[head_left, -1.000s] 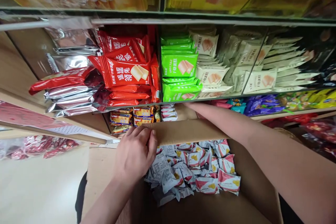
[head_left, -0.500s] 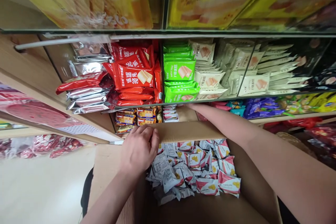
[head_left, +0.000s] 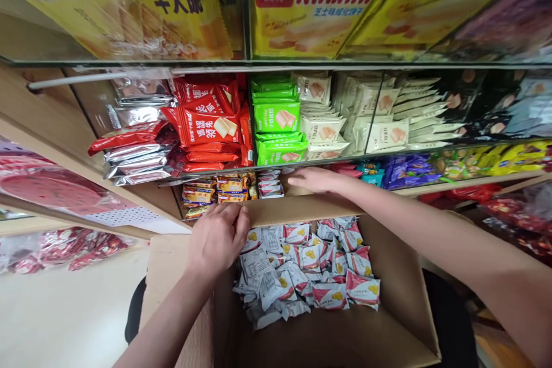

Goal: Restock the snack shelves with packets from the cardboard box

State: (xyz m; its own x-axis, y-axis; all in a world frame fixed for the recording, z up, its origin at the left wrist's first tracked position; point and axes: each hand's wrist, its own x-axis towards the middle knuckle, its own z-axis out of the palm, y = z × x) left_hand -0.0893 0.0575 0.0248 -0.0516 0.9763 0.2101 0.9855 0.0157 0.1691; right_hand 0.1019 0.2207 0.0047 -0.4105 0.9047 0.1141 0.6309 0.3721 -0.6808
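My left hand (head_left: 219,236) is closed over the left end of a cardboard box's (head_left: 302,210) far edge, its fingers curled on the flap. Inside the box lie many small white-and-pink snack packets (head_left: 331,296), some with their grey printed backs up. My right hand (head_left: 313,179) reaches over that edge into the low shelf compartment, under the glass shelf. Its fingers point left, somewhat apart, with nothing visible in them; the tips are partly in shadow. Just left of them stands a short stack of similar white-and-pink packets (head_left: 270,185).
Orange-wrapped snacks (head_left: 233,185) fill the compartment further left. Above the glass edge (head_left: 215,173) sit red packets (head_left: 211,126), green packets (head_left: 276,118) and cream packets (head_left: 323,129). Purple packets (head_left: 407,171) lie low on the right. A wooden shelf side (head_left: 142,201) stands left.
My right hand has drawn back from beneath the glass shelf, so more of it shows. My left hand stays on the box edge. The view has shifted slightly.
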